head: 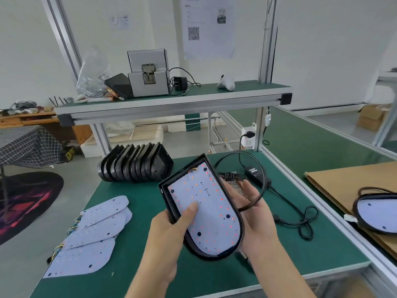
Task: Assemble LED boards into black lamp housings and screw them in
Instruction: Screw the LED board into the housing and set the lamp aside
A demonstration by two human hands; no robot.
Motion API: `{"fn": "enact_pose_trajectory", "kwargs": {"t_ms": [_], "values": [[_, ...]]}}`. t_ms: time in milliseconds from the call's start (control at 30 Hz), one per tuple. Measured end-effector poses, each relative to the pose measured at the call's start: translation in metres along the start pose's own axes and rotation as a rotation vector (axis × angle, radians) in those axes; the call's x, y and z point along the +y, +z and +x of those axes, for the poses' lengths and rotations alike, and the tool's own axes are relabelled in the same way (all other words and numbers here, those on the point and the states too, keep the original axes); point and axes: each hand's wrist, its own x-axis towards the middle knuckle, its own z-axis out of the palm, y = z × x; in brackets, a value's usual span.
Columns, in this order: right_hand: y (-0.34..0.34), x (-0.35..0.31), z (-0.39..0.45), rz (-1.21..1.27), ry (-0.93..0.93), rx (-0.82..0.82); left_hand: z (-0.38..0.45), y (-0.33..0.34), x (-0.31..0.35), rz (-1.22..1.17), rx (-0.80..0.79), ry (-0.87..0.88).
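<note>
Loose LED boards (94, 237) lay fanned at the left of the green table (214, 274), with a row of empty housings (135, 164) behind. The left hand (171, 229) gripped the black lamp housing (165, 190) by its left edge, thumb pressing the LED board (206, 207) seated inside. The right hand (255, 214) cupped the housing's right side, fingers curled around it and a black cable (255, 201).

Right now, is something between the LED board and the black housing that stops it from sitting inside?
Nothing visible does. The LED board already lies inside the black housing, with the left hand thumb pressing on it and the right hand supporting the housing's edge.
</note>
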Motion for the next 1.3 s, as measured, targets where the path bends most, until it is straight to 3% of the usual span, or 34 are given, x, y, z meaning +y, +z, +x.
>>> {"fn": "enact_pose_trajectory", "kwargs": {"t_ms": [100, 233, 333, 433, 667, 767, 867, 1033, 1167, 1300], "values": [[-0.016, 0.01, -0.014, 0.118, -0.09, -0.031, 0.008, 0.019, -0.005, -0.03, 0.118, 0.036], [-0.02, 0.014, -0.028, -0.252, -0.25, 0.032, 0.01, 0.036, -0.012, 0.134, 0.06, 0.111], [-0.026, 0.0, -0.039, -0.37, -0.349, 0.149, 0.013, 0.042, -0.012, 0.219, -0.207, 0.142], [-0.033, -0.013, -0.056, -0.312, -0.386, 0.213, 0.018, 0.045, -0.015, 0.137, -0.545, 0.038], [-0.064, -0.044, -0.092, -0.015, -0.451, 0.295, 0.026, 0.105, -0.02, 0.164, -0.91, 0.061], [-0.085, -0.065, -0.108, -0.01, -0.524, 0.328, 0.018, 0.149, -0.019, 0.107, -1.079, -0.091], [-0.111, -0.085, -0.116, -0.008, -0.66, 0.473, 0.011, 0.204, -0.021, 0.142, -1.07, -0.21], [-0.164, -0.12, -0.122, 0.293, -0.891, 0.644, -0.007, 0.273, -0.039, 0.408, -0.878, -0.11], [-0.198, -0.151, -0.122, 0.477, -0.996, 0.766, -0.014, 0.271, -0.059, 0.589, -0.856, 0.08], [-0.215, -0.167, -0.113, 0.572, -0.977, 0.877, -0.017, 0.253, -0.068, 0.647, -0.863, 0.13]]}}
